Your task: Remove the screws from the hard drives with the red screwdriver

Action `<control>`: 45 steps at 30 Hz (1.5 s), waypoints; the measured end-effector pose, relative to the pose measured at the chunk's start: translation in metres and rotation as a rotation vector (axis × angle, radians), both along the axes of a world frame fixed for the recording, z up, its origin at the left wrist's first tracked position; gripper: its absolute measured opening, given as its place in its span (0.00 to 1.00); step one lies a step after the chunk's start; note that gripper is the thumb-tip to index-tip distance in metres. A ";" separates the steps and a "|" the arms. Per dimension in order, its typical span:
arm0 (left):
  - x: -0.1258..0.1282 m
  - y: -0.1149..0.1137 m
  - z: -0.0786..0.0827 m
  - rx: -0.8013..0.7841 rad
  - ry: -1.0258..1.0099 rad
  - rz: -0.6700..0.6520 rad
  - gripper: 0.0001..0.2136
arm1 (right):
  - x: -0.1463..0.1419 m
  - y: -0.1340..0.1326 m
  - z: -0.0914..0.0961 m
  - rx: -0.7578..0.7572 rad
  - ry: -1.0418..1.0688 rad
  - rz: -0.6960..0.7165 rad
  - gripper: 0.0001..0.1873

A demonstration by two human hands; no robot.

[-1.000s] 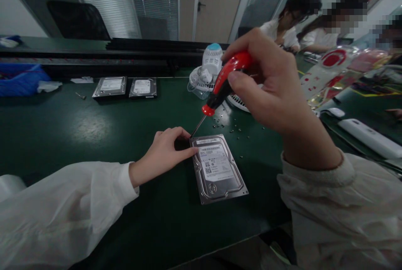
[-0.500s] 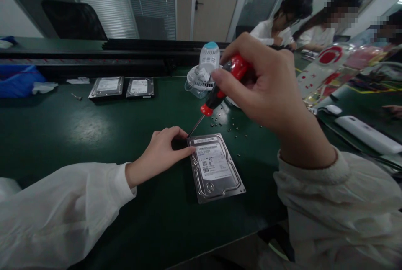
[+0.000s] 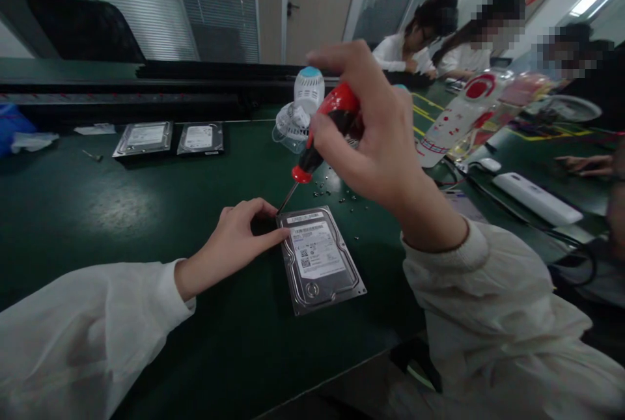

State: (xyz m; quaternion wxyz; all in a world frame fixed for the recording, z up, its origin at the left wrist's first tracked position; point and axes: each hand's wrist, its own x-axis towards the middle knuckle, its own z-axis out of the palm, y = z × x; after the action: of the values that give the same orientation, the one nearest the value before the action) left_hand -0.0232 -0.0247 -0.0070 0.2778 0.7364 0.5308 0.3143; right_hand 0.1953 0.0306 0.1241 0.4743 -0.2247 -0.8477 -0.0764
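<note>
A silver hard drive with a white label lies flat on the dark green table. My left hand grips its far left corner, thumb on the top face and fingers at the side. In my right hand is a red and black screwdriver, held tilted with the fingers around its handle. The screwdriver's tip meets the far left corner of the drive, close to my left fingertips. Any screw under the tip is too small to make out. Several loose screws are scattered beyond the drive.
Two more hard drives lie at the back left, near a blue bag. A white device with a blue top stands behind the screws. Bottles and a white power strip are at right. Other people sit beyond.
The whole view has shifted, so things appear further left. My right hand's fingers have changed position around the screwdriver handle. The left hand still holds the drive's corner.
</note>
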 end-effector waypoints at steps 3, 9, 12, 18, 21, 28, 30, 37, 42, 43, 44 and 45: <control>-0.001 0.001 -0.002 -0.001 0.005 -0.002 0.18 | -0.003 0.001 -0.004 -0.012 0.082 0.117 0.18; -0.003 0.002 -0.004 -0.008 0.029 -0.001 0.20 | -0.008 0.011 -0.017 -0.069 0.189 0.224 0.15; -0.003 0.002 -0.003 -0.014 0.016 0.005 0.20 | -0.009 0.017 -0.024 -0.088 0.220 0.271 0.19; -0.002 0.001 -0.001 -0.016 0.019 0.015 0.19 | -0.012 0.024 -0.031 0.012 0.305 0.271 0.17; -0.001 0.001 -0.002 -0.017 0.000 0.007 0.20 | -0.012 0.027 -0.033 -0.042 0.294 0.369 0.19; -0.001 0.001 -0.001 -0.028 0.007 0.021 0.19 | -0.014 0.026 -0.032 0.097 0.288 0.170 0.19; -0.001 0.001 -0.002 -0.012 0.004 0.014 0.18 | -0.014 0.026 -0.031 0.098 0.284 0.166 0.19; 0.000 0.001 -0.003 0.016 -0.012 0.000 0.16 | -0.013 0.025 -0.033 -0.059 0.263 0.372 0.23; 0.000 0.001 -0.002 0.004 0.009 0.009 0.18 | -0.015 0.018 -0.031 -0.066 0.324 0.221 0.18; -0.001 0.001 -0.001 0.004 0.009 0.006 0.18 | -0.015 0.019 -0.032 -0.051 0.332 0.231 0.18; -0.001 0.001 -0.001 0.004 0.008 0.003 0.17 | -0.015 0.020 -0.032 -0.034 0.329 0.262 0.19; -0.001 0.001 -0.001 0.002 0.007 -0.001 0.18 | -0.015 0.021 -0.032 -0.009 0.320 0.310 0.20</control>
State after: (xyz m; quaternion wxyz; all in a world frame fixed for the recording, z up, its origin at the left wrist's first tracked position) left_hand -0.0239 -0.0238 -0.0081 0.2753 0.7380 0.5311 0.3122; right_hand 0.1799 0.0517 0.0921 0.6078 -0.1033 -0.7864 0.0379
